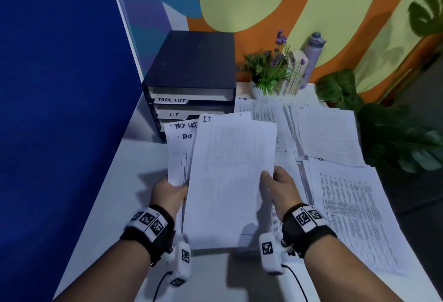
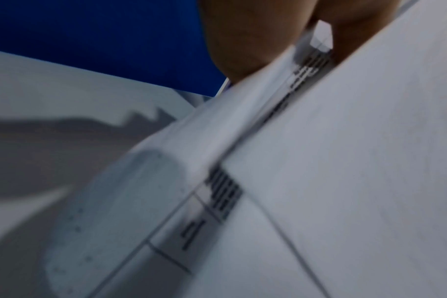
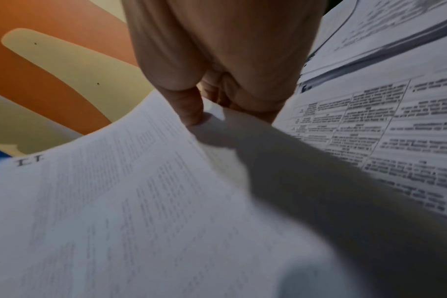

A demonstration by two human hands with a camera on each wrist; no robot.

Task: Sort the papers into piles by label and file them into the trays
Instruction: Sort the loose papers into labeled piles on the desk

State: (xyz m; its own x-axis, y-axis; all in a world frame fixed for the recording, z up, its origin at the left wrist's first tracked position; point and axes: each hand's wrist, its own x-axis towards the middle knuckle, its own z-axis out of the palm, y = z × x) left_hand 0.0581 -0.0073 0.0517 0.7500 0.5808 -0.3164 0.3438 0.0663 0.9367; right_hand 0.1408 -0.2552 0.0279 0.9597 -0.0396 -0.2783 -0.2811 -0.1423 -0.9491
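A white sheet marked "I.T." (image 1: 230, 181) is held up over the desk; my right hand (image 1: 275, 185) pinches its right edge, thumb on top, and the same sheet (image 3: 130, 201) fills the right wrist view. Behind it, my left hand (image 1: 171, 190) grips sheets marked "TASK LIST" (image 1: 178, 150), shown close and blurred as printed paper (image 2: 217, 201) in the left wrist view. A dark tray unit (image 1: 191, 81) stands at the back left, with slots labelled "TASK LIST" (image 1: 171, 100) and "I.T." (image 1: 173, 115).
Piles of printed papers (image 1: 328, 133) (image 1: 354, 213) lie spread over the right half of the white desk (image 1: 115, 205). A potted purple-flowered plant (image 1: 268, 71) and a grey bottle (image 1: 312, 57) stand at the back. A blue partition (image 1: 60, 85) closes the left side.
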